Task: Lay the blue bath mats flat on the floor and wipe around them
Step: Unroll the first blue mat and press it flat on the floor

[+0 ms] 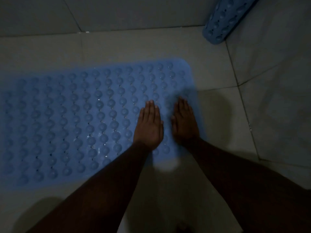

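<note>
mat (84, 118) lies flat on floor (134, 47), long axis running left; both hands, left hand (149, 125) and right hand (184, 121), press its right end, fingers (150, 106) straight, together.

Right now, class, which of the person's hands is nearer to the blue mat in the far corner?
Right. The right hand rests on the flat mat, below and left of the corner mat; the left hand rests beside it, farther left still.
</note>
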